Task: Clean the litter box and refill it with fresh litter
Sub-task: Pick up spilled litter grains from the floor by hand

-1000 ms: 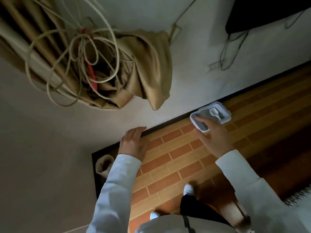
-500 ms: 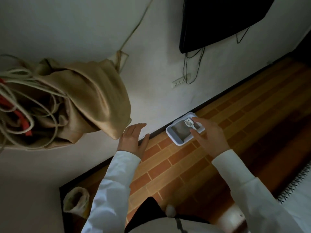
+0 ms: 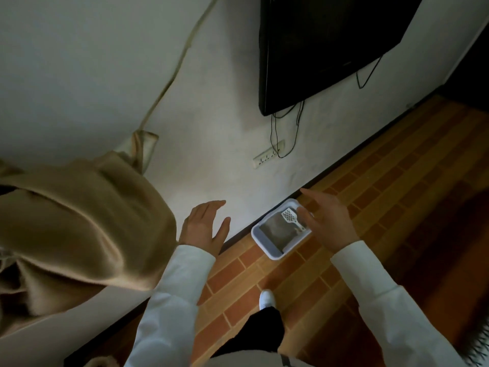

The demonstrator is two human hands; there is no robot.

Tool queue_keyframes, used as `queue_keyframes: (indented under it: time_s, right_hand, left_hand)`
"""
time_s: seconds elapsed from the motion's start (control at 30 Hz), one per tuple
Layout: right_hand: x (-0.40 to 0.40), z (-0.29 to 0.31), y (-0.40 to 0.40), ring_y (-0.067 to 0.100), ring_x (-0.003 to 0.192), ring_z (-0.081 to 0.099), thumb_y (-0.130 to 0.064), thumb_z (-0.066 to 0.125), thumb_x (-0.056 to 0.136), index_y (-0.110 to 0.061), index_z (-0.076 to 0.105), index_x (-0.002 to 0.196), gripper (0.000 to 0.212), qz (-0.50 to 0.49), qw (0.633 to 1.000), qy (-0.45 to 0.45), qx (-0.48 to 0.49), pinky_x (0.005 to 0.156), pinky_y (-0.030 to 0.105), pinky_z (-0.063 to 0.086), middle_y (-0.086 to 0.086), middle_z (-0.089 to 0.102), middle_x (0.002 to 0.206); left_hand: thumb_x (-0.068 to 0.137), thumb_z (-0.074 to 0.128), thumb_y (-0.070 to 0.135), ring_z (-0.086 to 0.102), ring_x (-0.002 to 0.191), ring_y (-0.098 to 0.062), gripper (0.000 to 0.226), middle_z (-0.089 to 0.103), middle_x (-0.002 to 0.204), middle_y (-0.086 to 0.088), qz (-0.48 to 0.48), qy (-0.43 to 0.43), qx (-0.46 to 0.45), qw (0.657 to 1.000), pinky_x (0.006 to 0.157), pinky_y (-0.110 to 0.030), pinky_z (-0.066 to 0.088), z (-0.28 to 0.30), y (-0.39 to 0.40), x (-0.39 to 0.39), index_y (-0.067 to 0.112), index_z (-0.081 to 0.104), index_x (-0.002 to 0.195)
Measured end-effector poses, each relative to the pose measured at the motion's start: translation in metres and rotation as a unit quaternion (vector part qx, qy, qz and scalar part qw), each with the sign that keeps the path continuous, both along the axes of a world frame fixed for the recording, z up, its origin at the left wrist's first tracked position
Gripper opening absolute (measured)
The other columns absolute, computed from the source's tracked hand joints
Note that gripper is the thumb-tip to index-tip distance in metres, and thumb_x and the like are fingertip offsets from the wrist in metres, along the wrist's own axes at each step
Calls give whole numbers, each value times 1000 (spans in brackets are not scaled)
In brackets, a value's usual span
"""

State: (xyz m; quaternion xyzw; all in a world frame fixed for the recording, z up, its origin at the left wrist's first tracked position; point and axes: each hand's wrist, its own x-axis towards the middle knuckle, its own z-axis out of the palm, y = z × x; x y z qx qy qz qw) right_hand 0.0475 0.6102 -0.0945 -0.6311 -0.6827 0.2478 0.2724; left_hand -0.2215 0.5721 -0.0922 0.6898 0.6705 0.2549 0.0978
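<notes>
Dim frame, low contrast. Litter box (image 3: 267, 247) contents hard to read: grey, blurry fill, level not determinable. Far right corner of box covered by right hand (image 3: 329, 223). Scoop (image 3: 291, 218) inside box, white, slotted head visible, handle end partly behind a right fingertip; contact with it not determinable. Lower right corner shows a fringed edge (image 3: 476, 345), cut off by frame, identity unclear. Something pale at bottom edge left of centre (image 3: 99, 362), mostly cut off. Tan cloth (image 3: 79, 223) fills left side, blurred, runs out of frame; strap (image 3: 174, 70) leads up from it along wall.

Litter box on floor, long side against baseboard (image 3: 357, 152), just below wall, between both hands in view.

Right hand above box's right end, fingers spread apart and straight-ish, holding nothing seen. Left hand (image 3: 203, 229) raised in front of wall, fingers extended, close together, thumb out, holding nothing. Both in white sleeves (image 3: 172, 300).

Floor (image 3: 383, 194): brick-pattern surface, orange-brown with lighter joints. Wall (image 3: 79, 62) plain, pale. Dark flat screen (image 3: 322, 43) mounted up on wall, cables (image 3: 275, 133) hanging down to a white power strip (image 3: 268, 157) fixed on wall. One white shoe (image 3: 267, 299) and dark trouser leg (image 3: 259, 332) at bottom centre.
</notes>
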Motion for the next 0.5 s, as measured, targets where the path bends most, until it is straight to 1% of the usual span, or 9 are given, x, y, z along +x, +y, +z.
queue_keyframes:
  time_s: [0.1, 0.17, 0.23, 0.33, 0.4, 0.5]
  right_hand:
    - [0, 1, 45, 17, 126, 46, -31, 62, 89, -27, 49, 135, 48, 6, 1000, -1, -3, 94, 22, 34, 1, 53, 134]
    - [-2, 4, 75, 16, 126, 45, -31, 62, 90, -25, 49, 135, 47, 14, 1000, -6, 4, 94, 21, 33, 0, 55, 133]
    - [-5, 6, 101, 15, 126, 44, -30, 62, 90, -24, 49, 135, 47, 20, 1000, -11, 6, 95, 21, 34, 1, 55, 132]
    - [-12, 7, 134, 16, 126, 44, -27, 63, 90, -22, 50, 135, 47, 33, 999, -5, 1, 96, 22, 34, 3, 55, 133]
    - [-16, 5, 155, 16, 126, 45, -26, 63, 90, -21, 51, 135, 47, 45, 999, -5, -2, 97, 22, 34, 3, 55, 134]
    - [-24, 0, 183, 17, 127, 45, -28, 62, 90, -20, 51, 134, 46, 83, 996, -4, -7, 102, 24, 35, 4, 54, 135]
  left_hand:
    - [90, 57, 32, 55, 114, -24, 35, 61, 122, -5, 15, 9, -6, 1000, 95, -33, 39, 0, 45, 4, 18, 58, 122]
    - [88, 62, 27, 56, 114, -25, 36, 62, 123, -5, 25, 12, -2, 1000, 94, -29, 35, -1, 74, 5, 18, 59, 122]
    - [88, 62, 27, 56, 114, -26, 36, 61, 123, -5, 30, 12, -5, 999, 95, -29, 36, -1, 99, 5, 19, 58, 123]
    - [89, 59, 29, 54, 117, -25, 37, 59, 126, -4, 44, 11, -17, 999, 99, -35, 39, 1, 127, 3, 20, 57, 125]
    - [89, 59, 29, 54, 117, -26, 37, 60, 126, -4, 56, 8, -18, 998, 99, -36, 39, 2, 140, -1, 20, 56, 125]
    - [90, 57, 30, 54, 116, -25, 36, 61, 124, -4, 87, 10, -13, 996, 98, -35, 39, -1, 150, -9, 20, 56, 125]
